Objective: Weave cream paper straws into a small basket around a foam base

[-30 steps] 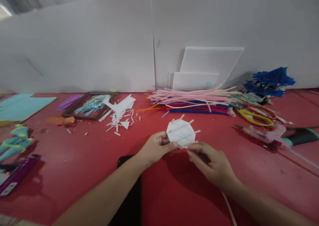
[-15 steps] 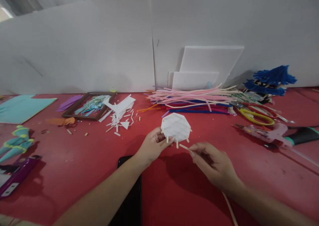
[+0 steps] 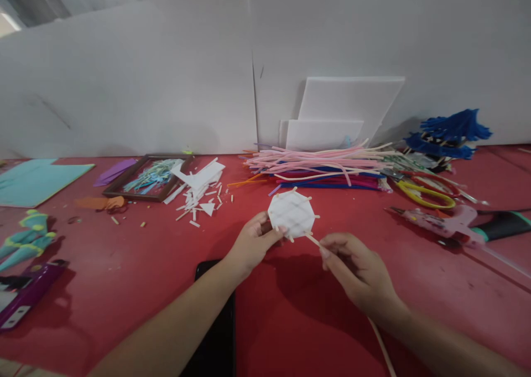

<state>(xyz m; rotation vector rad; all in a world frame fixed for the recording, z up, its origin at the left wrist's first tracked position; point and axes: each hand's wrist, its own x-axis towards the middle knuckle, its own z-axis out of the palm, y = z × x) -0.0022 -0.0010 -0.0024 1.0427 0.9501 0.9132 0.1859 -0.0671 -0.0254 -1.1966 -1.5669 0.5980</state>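
Note:
My left hand [image 3: 258, 238] pinches the lower left edge of a white many-sided piece [image 3: 291, 213] that looks like foam board or card. Short cream stubs stick out around its rim. Between the thumb and fingers of my right hand [image 3: 352, 266] is a long cream pipe cleaner [image 3: 314, 241]. Its tip meets the lower right edge of the white piece; whether it is fixed there I cannot tell. The other end trails out below my right wrist. Both hands are raised over the red table [image 3: 286, 321].
Pink pipe cleaners [image 3: 323, 160] lie in a bundle at the back. To the right are yellow-handled scissors [image 3: 427, 194] and a pink glue gun [image 3: 452, 222]. White scraps [image 3: 203, 180] and a brown frame [image 3: 155, 197] lie left. A black phone-like slab [image 3: 215, 332] sits under my left forearm.
The white piece has turned in my left hand, so its stubs point elsewhere. The pipe cleaner's tip, formerly just below the rim, now meets the lower right edge.

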